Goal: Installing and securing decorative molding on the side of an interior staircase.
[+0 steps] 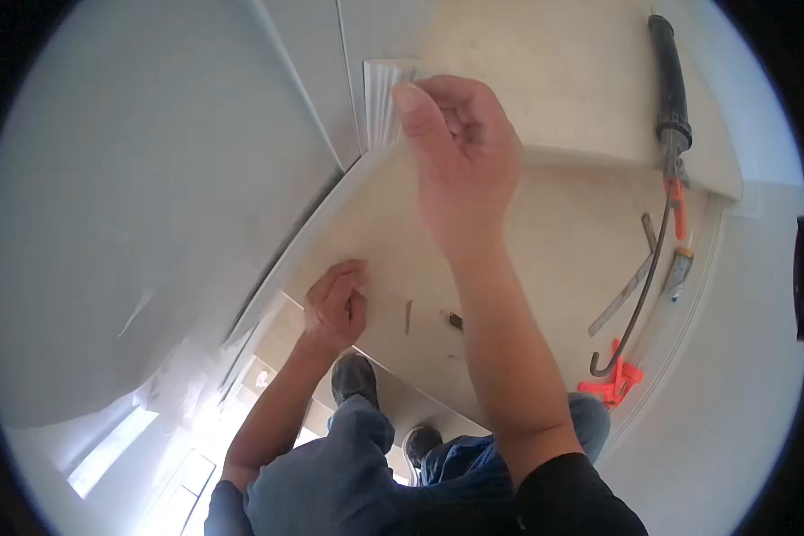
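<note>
- The person's right hand (469,147) was raised before the white, ribbed, flat strip (381,107), its fingers curled in and the thumb extended toward that strip; whether anything thin was pinched, or the strip touched, could not be told.
- The left hand (332,308), well apart from the right, was loosely curled and slightly blurred over the smooth beige lower step (558,250); no object showed in it, though its palm was hidden.
- The ribbed strip lay at the upper left, beside the foot of the large grey-white wall panel (196,179), next to the beige upper step (554,71).
- The step in hand looked like close finger work near that strip; going on with it seemed to call for a straight, light approach clear of the panel.
- The panel's lower edge bounded movement on the left, and the lower step's front edge ran just beyond the left hand, above the dark shoes (355,380).
- The widest gap lay between the right forearm and the black-barrelled caulking gun (672,80), whose hooked metal rod reached down toward the orange-red plastic tool (612,390) near the right knee.
</note>
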Tool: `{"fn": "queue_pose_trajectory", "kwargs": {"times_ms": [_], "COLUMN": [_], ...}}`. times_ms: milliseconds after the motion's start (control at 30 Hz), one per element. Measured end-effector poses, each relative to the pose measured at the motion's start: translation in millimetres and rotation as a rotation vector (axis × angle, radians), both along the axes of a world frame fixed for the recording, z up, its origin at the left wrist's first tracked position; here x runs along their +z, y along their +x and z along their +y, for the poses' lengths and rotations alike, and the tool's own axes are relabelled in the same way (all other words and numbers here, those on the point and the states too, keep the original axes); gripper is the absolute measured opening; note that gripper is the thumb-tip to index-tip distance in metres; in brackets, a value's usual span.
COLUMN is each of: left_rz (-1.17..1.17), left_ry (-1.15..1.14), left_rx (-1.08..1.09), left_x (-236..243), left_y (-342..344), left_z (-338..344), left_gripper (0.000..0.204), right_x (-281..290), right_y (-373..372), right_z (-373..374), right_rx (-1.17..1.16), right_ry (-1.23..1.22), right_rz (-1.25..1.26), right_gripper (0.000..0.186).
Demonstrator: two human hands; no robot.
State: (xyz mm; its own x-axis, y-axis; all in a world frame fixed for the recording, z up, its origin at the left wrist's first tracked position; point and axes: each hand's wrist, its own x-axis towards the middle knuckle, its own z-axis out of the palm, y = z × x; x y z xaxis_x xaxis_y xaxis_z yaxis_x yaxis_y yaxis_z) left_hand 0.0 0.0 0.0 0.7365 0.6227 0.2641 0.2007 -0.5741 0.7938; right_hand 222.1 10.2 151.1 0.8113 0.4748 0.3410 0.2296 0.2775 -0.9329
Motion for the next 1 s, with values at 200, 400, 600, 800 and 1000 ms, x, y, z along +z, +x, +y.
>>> {"fn": "queue_pose_trajectory", "kwargs": {"times_ms": [200,400,600,800,1000], "left_rz": [-0.054,0.017,0.045,0.062,0.032], "left_ry": [-0.015,0.114,0.125,0.094,0.087], "left_rx": [0.044,0.042,0.025,0.009,0.015], "left_x": [-1,2,4,6,1], "left_y": [4,9,11,12,9], "left_z": [-1,-3,-1,0,-1], "left_gripper": [0.030,0.029,0.030,0.032,0.032], "right_x": [13,22,35,158,14], "right_y": [29,45,46,62,27], "right_z": [4,3,-1,46,-5], "right_rx": [0.256,0.267,0.330,0.512,0.255], "right_ry": [-0.187,-0.329,-0.373,-0.976,-0.316], "right_rz": [0.219,0.098,0.051,1.385,0.095], "right_gripper": [0.022,0.030,0.028,0.089,0.028]}}
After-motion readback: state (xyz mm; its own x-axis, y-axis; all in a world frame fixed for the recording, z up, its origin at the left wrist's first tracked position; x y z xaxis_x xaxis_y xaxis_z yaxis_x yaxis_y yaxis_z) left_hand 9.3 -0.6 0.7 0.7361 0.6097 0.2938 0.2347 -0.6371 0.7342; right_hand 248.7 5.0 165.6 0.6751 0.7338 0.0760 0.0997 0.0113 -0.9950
